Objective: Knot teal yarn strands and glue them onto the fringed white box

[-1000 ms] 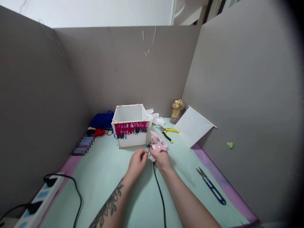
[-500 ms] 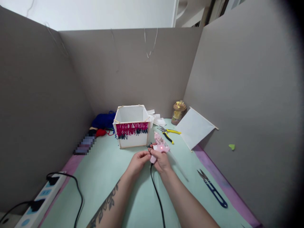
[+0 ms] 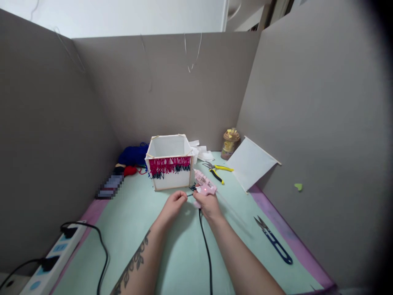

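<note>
My right hand (image 3: 209, 206) is wrapped round a pink hot glue gun (image 3: 207, 187), its small light glowing, a clear glue stick out of its back and a black cord hanging from the grip. A few dark yarn strands (image 3: 193, 188) poke out by the right fingers. My left hand (image 3: 175, 202) pinches the end of a short dark yarn piece that spans to the right hand. Just beyond stands an open white box (image 3: 175, 181) with wooden edge sticks, its front hung with magenta yarn fringe (image 3: 168, 164) and some dark strands below.
Yellow-black pliers (image 3: 219, 168), a lidded cup (image 3: 229, 144) and a white panel with sticks (image 3: 252, 164) lie at back right. Blue thread snips (image 3: 273, 241) rest at right. Blue yarn (image 3: 132, 155), red yarn (image 3: 130, 171), a blurred phone (image 3: 109, 186) and a power strip (image 3: 55, 256) are left.
My left hand has drawn away to the left from the right hand, and a dark yarn piece now shows between them. The glue gun has shifted slightly left and up.
</note>
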A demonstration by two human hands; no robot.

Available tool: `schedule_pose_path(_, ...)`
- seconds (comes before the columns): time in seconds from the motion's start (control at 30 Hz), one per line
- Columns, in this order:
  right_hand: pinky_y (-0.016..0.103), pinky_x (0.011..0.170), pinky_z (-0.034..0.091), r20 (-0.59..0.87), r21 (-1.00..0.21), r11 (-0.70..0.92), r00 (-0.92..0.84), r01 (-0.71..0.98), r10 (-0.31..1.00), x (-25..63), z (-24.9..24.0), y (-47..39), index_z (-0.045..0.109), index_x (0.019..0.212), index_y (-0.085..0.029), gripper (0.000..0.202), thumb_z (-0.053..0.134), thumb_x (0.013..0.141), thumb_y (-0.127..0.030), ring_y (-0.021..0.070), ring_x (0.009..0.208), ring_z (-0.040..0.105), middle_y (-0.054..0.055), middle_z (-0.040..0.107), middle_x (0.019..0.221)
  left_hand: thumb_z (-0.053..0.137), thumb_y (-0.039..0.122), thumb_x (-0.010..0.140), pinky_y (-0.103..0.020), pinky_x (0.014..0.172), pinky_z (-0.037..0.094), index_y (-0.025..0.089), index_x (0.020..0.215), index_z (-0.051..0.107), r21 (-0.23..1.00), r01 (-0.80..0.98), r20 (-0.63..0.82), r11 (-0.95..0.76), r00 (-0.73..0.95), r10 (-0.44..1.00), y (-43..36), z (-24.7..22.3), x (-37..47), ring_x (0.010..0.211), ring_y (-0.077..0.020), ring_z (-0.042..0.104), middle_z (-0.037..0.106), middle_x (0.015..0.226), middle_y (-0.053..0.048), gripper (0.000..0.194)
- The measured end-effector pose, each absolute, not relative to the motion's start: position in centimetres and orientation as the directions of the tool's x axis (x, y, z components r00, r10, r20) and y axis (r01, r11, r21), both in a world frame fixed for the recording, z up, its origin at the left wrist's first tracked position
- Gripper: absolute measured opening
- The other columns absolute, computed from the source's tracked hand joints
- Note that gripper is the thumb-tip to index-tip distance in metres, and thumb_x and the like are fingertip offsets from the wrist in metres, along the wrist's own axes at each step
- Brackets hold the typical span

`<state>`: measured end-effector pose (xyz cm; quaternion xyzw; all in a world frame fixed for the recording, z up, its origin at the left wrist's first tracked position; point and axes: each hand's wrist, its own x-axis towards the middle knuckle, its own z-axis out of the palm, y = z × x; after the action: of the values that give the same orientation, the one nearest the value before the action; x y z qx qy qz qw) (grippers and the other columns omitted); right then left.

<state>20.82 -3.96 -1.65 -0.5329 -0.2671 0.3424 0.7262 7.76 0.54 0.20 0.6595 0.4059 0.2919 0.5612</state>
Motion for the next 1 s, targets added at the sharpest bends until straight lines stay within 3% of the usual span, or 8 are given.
schedule_pose_path(0.17, 0.025, 0.059, 0.045, 0.041, -0.999, 0.034, 0.64, 0.023, 0.767, 21.3, -1.4, -4.4, 0.067, 0.086, -0.017, 0.026, 0.062, 0.062, -0.028, 0.0171, 0.065, 0.059, 0.0, 0.066, 0.072, 0.054, 0.03, 0.072, -0.025, 0.062, 0.043, 0.014, 0.087, 0.066, 0.862, 0.417, 0.136, -0.29, 0.36, 0.923, 1.1, 0.0, 7.1, 0.062, -0.0126, 0.052, 0.066, 0.087, -0.005, 0.024)
schedule_pose_path(0.27, 0.026, 0.058, 0.045, 0.056, -0.993, -0.025, 0.636, 0.118, 0.77, 21.0, -1.2, -4.5, 0.067, 0.08, -0.017, 0.022, 0.06, 0.063, -0.029, 0.0174, 0.063, 0.058, 0.0, 0.065, 0.067, 0.058, 0.032, 0.074, -0.026, 0.066, 0.046, 0.017, 0.103, 0.066, 0.829, 0.417, 0.189, -0.374, 0.42, 0.888, 0.5, 0.4, 7.2, 0.063, -0.013, 0.055, 0.069, 0.098, -0.005, 0.034)
schedule_pose_path(0.37, 0.027, 0.061, 0.046, 0.087, -0.987, -0.017, 0.608, 0.163, 0.789, 20.4, -1.2, -4.5, 0.068, 0.082, -0.018, 0.024, 0.059, 0.064, -0.03, 0.0179, 0.065, 0.059, 0.0, 0.066, 0.07, 0.061, 0.031, 0.075, -0.026, 0.069, 0.047, 0.021, 0.106, 0.065, 0.752, 0.457, 0.248, -0.475, 0.472, 0.846, -0.3, 0.4, 7.5, 0.066, -0.014, 0.06, 0.071, 0.097, -0.003, 0.033)
schedule_pose_path(0.53, 0.028, 0.066, 0.049, 0.114, -0.992, 0.06, 0.608, 0.109, 0.786, 20.1, -1.5, -4.3, 0.066, 0.099, -0.019, 0.036, 0.06, 0.064, -0.028, 0.0189, 0.072, 0.062, 0.001, 0.069, 0.083, 0.051, 0.03, 0.084, -0.027, 0.077, 0.047, 0.024, 0.094, 0.068, 0.648, 0.478, 0.366, -0.593, 0.488, 0.793, -0.8, 0.0, 7.5, 0.083, -0.0169, 0.065, 0.072, 0.095, -0.001, 0.02)
schedule_pose_path(0.8, 0.031, 0.076, 0.05, 0.029, -0.996, 0.079, 0.635, -0.051, 0.772, 20.5, -2.1, -3.9, 0.065, 0.096, -0.02, 0.039, 0.068, 0.06, -0.036, 0.0223, 0.086, 0.065, 0.004, 0.07, 0.093, 0.051, 0.02, 0.082, -0.025, 0.07, 0.045, 0.02, 0.086, 0.066, 0.612, 0.519, 0.39, -0.597, 0.458, 0.799, -1.0, 0.8, 7.7, 0.076, -0.0151, 0.061, 0.069, 0.086, -0.002, 0.016)
schedule_pose_path(1.0, 0.03, 0.076, 0.05, 0.062, -0.998, 0.061, 0.581, 0.021, 0.812, 20.4, -1.6, -4.4, 0.066, 0.096, -0.02, 0.038, 0.067, 0.062, -0.036, 0.0217, 0.085, 0.064, 0.003, 0.07, 0.092, 0.048, 0.022, 0.083, -0.026, 0.07, 0.043, 0.02, 0.084, 0.064, 0.594, 0.542, 0.375, -0.595, 0.469, 0.8, -1.5, 1.0, 7.8, 0.075, -0.0155, 0.059, 0.068, 0.084, -0.002, 0.017)
